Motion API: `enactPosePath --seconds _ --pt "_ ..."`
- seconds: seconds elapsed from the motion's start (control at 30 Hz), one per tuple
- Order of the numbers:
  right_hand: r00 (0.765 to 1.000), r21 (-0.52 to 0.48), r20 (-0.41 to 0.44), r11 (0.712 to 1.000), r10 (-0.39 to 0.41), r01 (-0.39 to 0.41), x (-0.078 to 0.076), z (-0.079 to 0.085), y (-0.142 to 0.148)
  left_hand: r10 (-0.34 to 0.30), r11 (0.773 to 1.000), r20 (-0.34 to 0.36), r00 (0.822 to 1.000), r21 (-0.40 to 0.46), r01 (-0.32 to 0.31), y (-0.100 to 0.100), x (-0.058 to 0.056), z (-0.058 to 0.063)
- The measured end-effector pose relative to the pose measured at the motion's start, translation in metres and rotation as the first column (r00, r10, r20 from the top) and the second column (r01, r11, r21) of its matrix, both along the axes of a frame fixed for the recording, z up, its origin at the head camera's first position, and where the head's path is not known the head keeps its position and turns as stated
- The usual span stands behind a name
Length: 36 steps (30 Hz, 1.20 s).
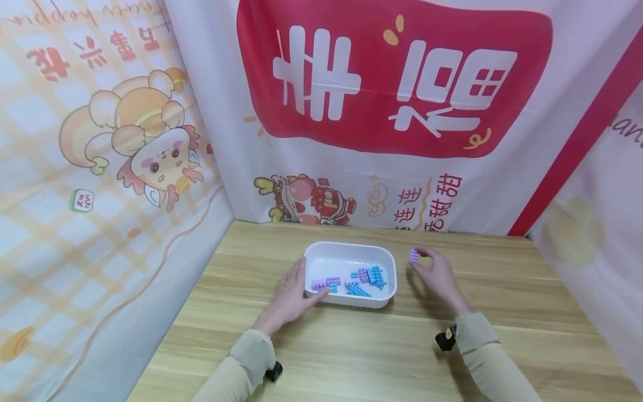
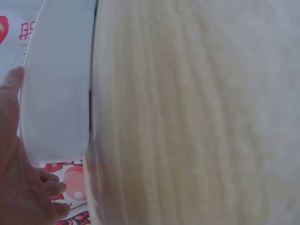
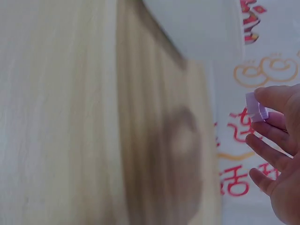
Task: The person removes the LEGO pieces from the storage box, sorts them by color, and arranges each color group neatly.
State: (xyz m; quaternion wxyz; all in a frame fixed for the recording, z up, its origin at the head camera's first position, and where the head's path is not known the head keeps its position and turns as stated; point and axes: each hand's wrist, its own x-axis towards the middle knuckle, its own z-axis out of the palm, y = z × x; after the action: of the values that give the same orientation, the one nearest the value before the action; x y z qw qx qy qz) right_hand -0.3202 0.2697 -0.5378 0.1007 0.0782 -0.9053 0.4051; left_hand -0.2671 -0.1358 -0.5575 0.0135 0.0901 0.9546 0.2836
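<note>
A white plastic container stands on the table, with several purple and blue building blocks on its floor. My left hand rests spread against its left front corner, the straight thumb over the front rim and the other fingers along the left side. In the left wrist view the container's smooth side wall fills the upper left beside the thumb. To the right of the container, my right hand pinches a small purple building block between thumb and index finger, raised above the table.
The wood-grain table meets a printed curtain right behind the container. Another patterned cloth hangs along the left side. A small black device sits at the right wrist.
</note>
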Motion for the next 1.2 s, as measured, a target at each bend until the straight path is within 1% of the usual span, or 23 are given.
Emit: enactPosePath --seconds 0.2,0.3,0.43,0.57,0.73,0.9,1.2 --pt "0.997 0.024 0.073 1.000 -0.010 0.008 -0.002 -0.011 0.012 0.003 1.000 -0.001 1.000 0.000 -0.003 0.000 -0.001 -0.001" --pt "0.995 0.007 0.101 1.000 0.000 -0.001 -0.003 -0.019 0.013 0.006 1.000 0.000 1.000 -0.004 -0.006 -0.001 0.000 -0.002" --pt "0.996 0.020 0.086 1.000 0.002 -0.003 -0.006 -0.029 0.012 0.005 1.000 -0.001 1.000 -0.003 -0.005 -0.001 -0.001 -0.002" --pt "0.997 0.058 0.070 0.998 -0.009 0.005 -0.010 -0.035 0.010 0.004 1.000 -0.004 1.000 -0.010 -0.004 0.000 -0.002 -0.002" --pt "0.998 0.071 0.068 0.997 -0.014 0.009 -0.013 -0.038 0.009 0.006 1.000 0.000 1.000 -0.018 -0.006 0.000 -0.002 0.000" --pt "0.998 0.075 0.056 0.997 -0.011 0.007 -0.014 -0.039 0.008 0.013 1.000 0.009 1.000 -0.005 -0.013 -0.001 -0.003 0.002" --pt "0.999 0.103 0.039 0.994 -0.036 0.031 -0.013 -0.046 0.019 0.016 1.000 0.014 1.000 -0.015 -0.016 -0.002 -0.004 -0.001"
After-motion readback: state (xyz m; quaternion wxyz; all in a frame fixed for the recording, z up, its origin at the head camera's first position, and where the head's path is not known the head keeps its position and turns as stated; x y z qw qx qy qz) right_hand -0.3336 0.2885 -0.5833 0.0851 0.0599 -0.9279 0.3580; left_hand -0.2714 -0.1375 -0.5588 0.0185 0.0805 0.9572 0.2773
